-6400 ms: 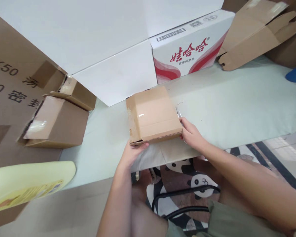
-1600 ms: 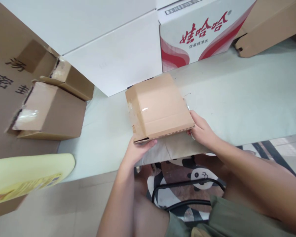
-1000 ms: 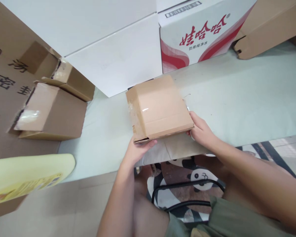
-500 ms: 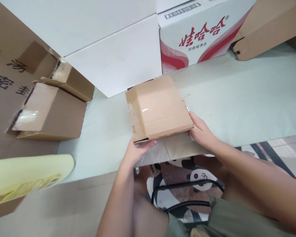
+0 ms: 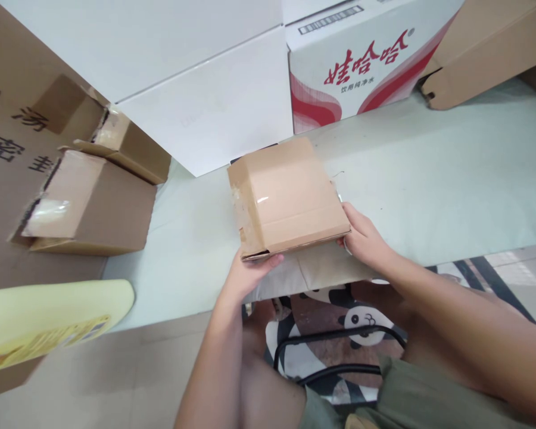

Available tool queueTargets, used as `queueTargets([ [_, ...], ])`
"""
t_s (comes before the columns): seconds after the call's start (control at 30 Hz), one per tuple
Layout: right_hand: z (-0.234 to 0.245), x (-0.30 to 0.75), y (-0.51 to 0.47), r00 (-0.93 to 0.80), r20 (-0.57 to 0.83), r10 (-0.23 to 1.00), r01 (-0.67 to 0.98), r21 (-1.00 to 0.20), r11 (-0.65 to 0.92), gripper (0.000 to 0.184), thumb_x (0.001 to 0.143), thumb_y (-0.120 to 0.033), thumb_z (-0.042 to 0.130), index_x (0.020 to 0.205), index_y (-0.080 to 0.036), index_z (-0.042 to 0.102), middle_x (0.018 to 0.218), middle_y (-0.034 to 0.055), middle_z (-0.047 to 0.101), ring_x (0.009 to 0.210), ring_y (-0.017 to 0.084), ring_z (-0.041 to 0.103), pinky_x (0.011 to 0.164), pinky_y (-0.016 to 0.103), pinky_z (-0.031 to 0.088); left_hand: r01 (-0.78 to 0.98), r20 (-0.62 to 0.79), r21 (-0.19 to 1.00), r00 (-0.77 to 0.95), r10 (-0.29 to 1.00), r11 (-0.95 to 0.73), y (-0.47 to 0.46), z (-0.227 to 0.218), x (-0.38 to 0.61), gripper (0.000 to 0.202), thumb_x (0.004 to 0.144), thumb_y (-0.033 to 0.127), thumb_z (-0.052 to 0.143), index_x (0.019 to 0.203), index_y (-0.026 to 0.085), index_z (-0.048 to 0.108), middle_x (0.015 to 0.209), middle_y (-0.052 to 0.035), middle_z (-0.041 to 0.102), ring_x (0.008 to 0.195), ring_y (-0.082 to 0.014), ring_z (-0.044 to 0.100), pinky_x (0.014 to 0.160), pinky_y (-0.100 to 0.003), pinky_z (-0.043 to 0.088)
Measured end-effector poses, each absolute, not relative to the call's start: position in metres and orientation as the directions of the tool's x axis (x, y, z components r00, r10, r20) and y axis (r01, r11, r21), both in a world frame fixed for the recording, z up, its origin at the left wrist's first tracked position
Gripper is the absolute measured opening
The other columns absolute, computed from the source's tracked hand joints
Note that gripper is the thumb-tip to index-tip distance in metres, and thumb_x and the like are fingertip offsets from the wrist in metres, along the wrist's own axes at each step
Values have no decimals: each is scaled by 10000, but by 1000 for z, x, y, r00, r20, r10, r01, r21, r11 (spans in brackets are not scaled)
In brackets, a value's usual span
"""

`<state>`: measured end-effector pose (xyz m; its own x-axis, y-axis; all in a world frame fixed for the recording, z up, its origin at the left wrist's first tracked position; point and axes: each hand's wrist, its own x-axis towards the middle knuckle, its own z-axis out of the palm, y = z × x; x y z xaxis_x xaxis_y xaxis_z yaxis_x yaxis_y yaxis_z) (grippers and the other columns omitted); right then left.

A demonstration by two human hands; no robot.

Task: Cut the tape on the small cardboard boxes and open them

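A small brown cardboard box (image 5: 286, 193) with clear tape across its top is tilted at the near edge of the pale table (image 5: 429, 185). My left hand (image 5: 249, 274) grips its near left corner from below, fingers curled under the edge. At the near right corner my right hand (image 5: 365, 238) presses the box's side, fingers closed against it. Both hands hold the box between them.
Two taped brown boxes (image 5: 92, 202) lie at the left beside a large printed carton (image 5: 9, 137). A white box (image 5: 205, 113) and a red-and-white printed case (image 5: 361, 65) stand behind. Folded cardboard (image 5: 486, 53) lies far right. A yellow sheet (image 5: 49, 322) sits near left.
Since 6.4 s ago the box has been tipped up slightly and the view has shifted closer. Over the last second nothing visibly moves.
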<state>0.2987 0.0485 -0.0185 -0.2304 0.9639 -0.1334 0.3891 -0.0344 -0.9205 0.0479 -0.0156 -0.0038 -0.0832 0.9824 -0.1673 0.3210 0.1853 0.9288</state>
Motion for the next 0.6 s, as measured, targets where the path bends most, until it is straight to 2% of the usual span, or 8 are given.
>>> queueTargets([
  [0.6,-14,299,47,-225,-134,965,427,-904,-26,69,845,-272,413,849,-258,481,585,-36,569,558,202,545,583,346,424,285,-176,939,-75,982,190,-17,-2,51,455,645,454,809,978,164,701,1033,-134,776,974,-293,737,902,-433,585],
])
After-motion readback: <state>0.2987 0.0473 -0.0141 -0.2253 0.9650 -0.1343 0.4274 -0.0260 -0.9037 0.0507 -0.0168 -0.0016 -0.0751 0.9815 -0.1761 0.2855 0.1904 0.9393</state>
